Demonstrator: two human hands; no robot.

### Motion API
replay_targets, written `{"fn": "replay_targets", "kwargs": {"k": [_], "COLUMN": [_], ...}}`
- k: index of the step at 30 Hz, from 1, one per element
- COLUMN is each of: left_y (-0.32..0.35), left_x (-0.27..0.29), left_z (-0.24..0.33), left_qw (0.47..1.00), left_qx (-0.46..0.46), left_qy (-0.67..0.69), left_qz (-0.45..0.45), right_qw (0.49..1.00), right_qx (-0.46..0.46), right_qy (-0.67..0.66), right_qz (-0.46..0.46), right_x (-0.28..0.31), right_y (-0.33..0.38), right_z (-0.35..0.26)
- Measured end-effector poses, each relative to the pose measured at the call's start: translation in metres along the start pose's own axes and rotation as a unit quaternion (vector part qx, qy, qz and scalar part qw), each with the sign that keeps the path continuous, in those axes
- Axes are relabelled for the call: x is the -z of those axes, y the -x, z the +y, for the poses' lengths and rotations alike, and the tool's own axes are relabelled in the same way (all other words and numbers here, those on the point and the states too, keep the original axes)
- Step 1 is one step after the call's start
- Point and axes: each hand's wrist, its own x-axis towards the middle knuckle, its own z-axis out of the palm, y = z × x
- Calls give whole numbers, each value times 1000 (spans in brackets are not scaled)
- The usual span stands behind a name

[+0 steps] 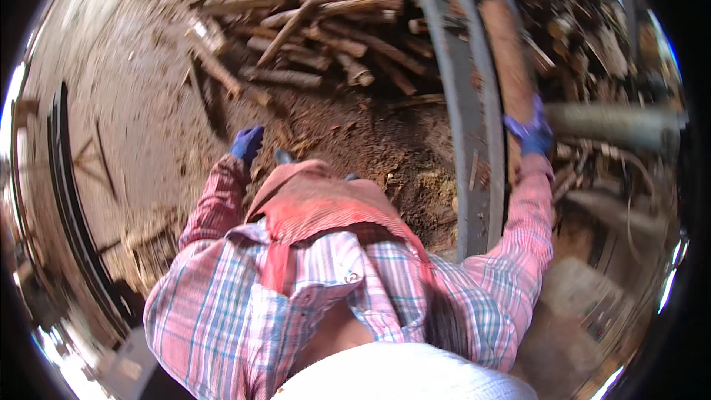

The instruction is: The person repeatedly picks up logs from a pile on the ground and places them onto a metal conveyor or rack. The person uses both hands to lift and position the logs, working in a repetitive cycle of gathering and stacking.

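My right hand [530, 130], in a purple glove, grips a long, peeled-looking brown log [508, 52], its thumb and fingers spread to either side of the wood. The log lies lengthwise along a grey metal rail machine bed [465, 74] on my right. Apart from any object, my left hand [248, 144] hangs beside my body, also gloved in purple, with its fingers curled in and nothing visible in them. A red apron [318, 200] covers my front.
A heap of cut logs [318, 37] lies on the dirt floor ahead. Right of the rails, a thick grey-green pipe [615, 124] juts sideways near my right hand. Scrap wood [578, 44] is piled at the far right. A long dark metal beam [70, 192] stands at the left.
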Motion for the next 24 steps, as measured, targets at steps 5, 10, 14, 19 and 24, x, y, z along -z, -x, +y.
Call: {"fn": "replay_targets", "kwargs": {"k": [5, 10, 14, 19, 24], "left_y": [-25, -107, -81, -138, -156], "left_x": [59, 153, 167, 200, 190], "left_z": [-53, -142, -68, -56, -59], "left_qw": [994, 823, 971, 940, 922], "left_qx": [86, -360, 201, 147, 143], "left_qy": [-22, -436, 112, 305, 312], "left_qz": [61, -53, 62, 35, 178], "right_qw": [997, 990, 951, 930, 857], "right_qx": [-69, 29, 188, 343, 262], "right_qy": [-23, 14, -23, -119, 53], "right_qz": [-13, 140, 245, -59, -440], "right_x": [-39, -38, -57, -166, -427], "right_y": [-10, -60, -72, -103, -147], "right_z": [77, -3, -202, -451, -578]}}
